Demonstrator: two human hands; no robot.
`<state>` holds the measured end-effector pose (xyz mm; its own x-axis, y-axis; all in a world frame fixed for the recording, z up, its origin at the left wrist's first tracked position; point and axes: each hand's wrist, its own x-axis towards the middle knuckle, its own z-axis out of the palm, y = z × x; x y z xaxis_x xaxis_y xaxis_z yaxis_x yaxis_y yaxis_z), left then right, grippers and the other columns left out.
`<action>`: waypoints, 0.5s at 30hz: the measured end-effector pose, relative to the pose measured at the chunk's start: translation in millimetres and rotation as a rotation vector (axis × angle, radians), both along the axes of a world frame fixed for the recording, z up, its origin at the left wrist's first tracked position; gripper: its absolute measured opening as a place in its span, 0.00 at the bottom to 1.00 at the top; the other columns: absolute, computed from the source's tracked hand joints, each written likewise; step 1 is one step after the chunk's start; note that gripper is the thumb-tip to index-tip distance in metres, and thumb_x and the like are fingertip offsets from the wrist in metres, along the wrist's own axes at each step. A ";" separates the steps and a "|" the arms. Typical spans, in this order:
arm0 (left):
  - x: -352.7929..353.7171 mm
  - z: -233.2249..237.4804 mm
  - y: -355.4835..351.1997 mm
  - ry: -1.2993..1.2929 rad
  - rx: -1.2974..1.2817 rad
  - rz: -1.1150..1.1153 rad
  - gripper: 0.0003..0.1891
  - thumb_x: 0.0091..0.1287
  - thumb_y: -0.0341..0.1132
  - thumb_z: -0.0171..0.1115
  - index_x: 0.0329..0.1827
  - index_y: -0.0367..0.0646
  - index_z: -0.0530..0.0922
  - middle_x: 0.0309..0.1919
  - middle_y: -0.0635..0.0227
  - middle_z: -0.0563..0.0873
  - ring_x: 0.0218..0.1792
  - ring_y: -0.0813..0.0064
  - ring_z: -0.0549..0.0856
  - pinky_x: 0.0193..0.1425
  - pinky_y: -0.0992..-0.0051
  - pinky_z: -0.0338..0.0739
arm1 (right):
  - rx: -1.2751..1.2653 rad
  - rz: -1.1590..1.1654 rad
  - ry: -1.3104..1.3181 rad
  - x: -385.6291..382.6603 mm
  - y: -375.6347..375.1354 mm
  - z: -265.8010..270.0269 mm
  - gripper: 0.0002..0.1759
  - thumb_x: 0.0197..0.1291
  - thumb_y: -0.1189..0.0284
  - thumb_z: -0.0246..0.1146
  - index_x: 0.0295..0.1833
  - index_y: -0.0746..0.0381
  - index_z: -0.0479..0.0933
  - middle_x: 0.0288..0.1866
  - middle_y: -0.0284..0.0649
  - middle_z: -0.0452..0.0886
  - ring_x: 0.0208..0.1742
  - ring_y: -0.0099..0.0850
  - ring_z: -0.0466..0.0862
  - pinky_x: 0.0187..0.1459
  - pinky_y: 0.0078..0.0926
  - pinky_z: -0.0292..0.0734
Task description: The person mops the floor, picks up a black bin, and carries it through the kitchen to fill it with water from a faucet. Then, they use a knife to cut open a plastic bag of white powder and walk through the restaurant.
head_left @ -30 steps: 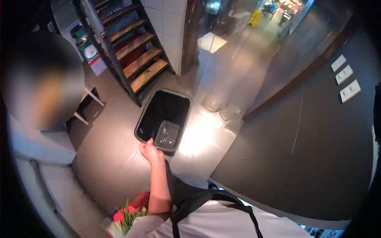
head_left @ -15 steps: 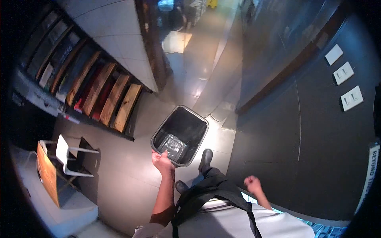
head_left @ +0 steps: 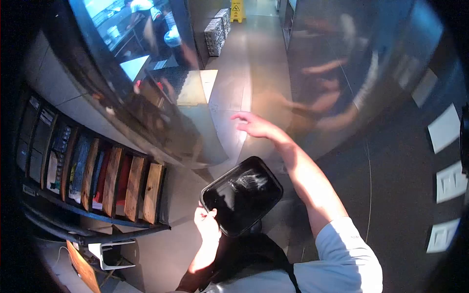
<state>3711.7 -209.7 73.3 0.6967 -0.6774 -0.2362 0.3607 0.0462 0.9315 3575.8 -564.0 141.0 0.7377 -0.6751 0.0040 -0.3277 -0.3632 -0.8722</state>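
Note:
My left hand grips the near-left rim of a black plastic bin, thumb over the edge. The bin hangs in front of my dark apron, its open mouth facing up at me, with shiny highlights inside. Ahead of it, my right hand is stretched forward with its fingers apart and nothing in them. The right fingers overlap a clear, reflective plastic curtain that spans the passage.
Wooden steps rise on the left, above a white chair. Wall switches line the dark right wall. Beyond the curtain are patterned crates, a yellow floor sign and a person.
I have come closer to the curtain, and the bin has moved along in my left hand. My right hand has gone from beside my body, fingers curled, to outstretched ahead.

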 end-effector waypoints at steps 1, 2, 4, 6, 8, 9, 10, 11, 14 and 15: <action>-1.4 -0.2 -29.6 0.002 -0.071 -0.031 0.20 0.50 0.10 0.56 0.24 0.48 0.60 0.29 0.77 0.71 0.31 0.83 0.68 0.41 0.81 0.67 | 0.075 -0.070 0.029 -8.0 -25.1 -3.0 0.24 0.62 0.63 0.62 0.63 0.58 0.73 0.63 0.50 0.76 0.66 0.43 0.75 0.64 0.39 0.70; -2.1 -5.2 -56.4 0.010 -0.083 -0.056 0.19 0.51 0.10 0.56 0.24 0.48 0.61 0.29 0.77 0.72 0.31 0.83 0.69 0.41 0.81 0.67 | 0.061 -0.087 0.070 -19.1 -50.1 -4.8 0.24 0.62 0.63 0.63 0.63 0.58 0.74 0.64 0.49 0.75 0.66 0.43 0.75 0.64 0.39 0.70; 2.9 -10.5 -115.2 0.051 -0.063 -0.105 0.17 0.54 0.11 0.56 0.25 0.48 0.64 0.29 0.77 0.74 0.31 0.84 0.70 0.42 0.81 0.68 | 0.003 -0.143 0.114 -35.3 -93.9 -2.6 0.22 0.63 0.63 0.63 0.61 0.58 0.75 0.65 0.48 0.73 0.66 0.43 0.74 0.64 0.39 0.70; -0.6 -0.7 -186.0 0.080 0.025 -0.120 0.15 0.56 0.13 0.58 0.27 0.46 0.65 0.30 0.76 0.75 0.31 0.83 0.71 0.42 0.79 0.69 | -0.080 -0.225 0.127 -58.4 -127.0 8.4 0.21 0.63 0.63 0.62 0.60 0.57 0.76 0.66 0.48 0.72 0.66 0.43 0.75 0.65 0.38 0.70; 5.6 18.6 -251.5 0.075 0.119 -0.162 0.14 0.58 0.15 0.59 0.29 0.45 0.65 0.30 0.75 0.74 0.32 0.81 0.72 0.44 0.77 0.71 | -0.212 -0.360 0.190 -78.2 -157.7 18.1 0.20 0.63 0.63 0.62 0.60 0.56 0.76 0.70 0.51 0.69 0.69 0.44 0.71 0.67 0.39 0.68; 17.1 10.6 -277.3 0.071 0.110 -0.172 0.13 0.57 0.16 0.60 0.29 0.44 0.67 0.31 0.74 0.76 0.33 0.81 0.74 0.43 0.78 0.72 | -0.174 -0.455 0.186 -95.2 -169.9 13.9 0.20 0.62 0.64 0.63 0.59 0.57 0.77 0.74 0.53 0.65 0.73 0.46 0.67 0.69 0.39 0.66; 32.6 1.4 -309.1 0.070 0.105 -0.182 0.12 0.57 0.16 0.60 0.30 0.43 0.68 0.32 0.73 0.78 0.34 0.81 0.75 0.43 0.78 0.72 | -0.261 -0.524 0.207 -106.3 -183.2 19.2 0.20 0.61 0.64 0.63 0.59 0.57 0.77 0.76 0.55 0.61 0.75 0.47 0.65 0.70 0.40 0.64; 43.5 -2.0 -337.5 0.072 0.098 -0.194 0.10 0.57 0.16 0.60 0.30 0.42 0.70 0.32 0.73 0.80 0.35 0.81 0.77 0.42 0.79 0.72 | -0.264 -0.585 0.127 -121.7 -194.0 20.3 0.20 0.60 0.64 0.63 0.57 0.57 0.78 0.76 0.54 0.62 0.75 0.48 0.65 0.70 0.41 0.64; 85.4 8.6 -434.2 0.188 -0.039 -0.203 0.14 0.56 0.16 0.60 0.29 0.46 0.67 0.27 0.76 0.75 0.30 0.82 0.74 0.38 0.78 0.73 | -0.339 -0.802 0.165 -157.9 -223.8 30.7 0.19 0.59 0.65 0.64 0.56 0.59 0.79 0.75 0.49 0.65 0.73 0.45 0.69 0.68 0.41 0.67; 101.2 12.0 -462.4 0.167 -0.063 -0.201 0.15 0.56 0.15 0.60 0.28 0.47 0.67 0.27 0.76 0.74 0.29 0.82 0.74 0.37 0.78 0.73 | -0.256 -0.894 0.161 -162.2 -230.0 43.3 0.18 0.60 0.68 0.64 0.56 0.59 0.79 0.74 0.48 0.66 0.71 0.43 0.71 0.66 0.40 0.70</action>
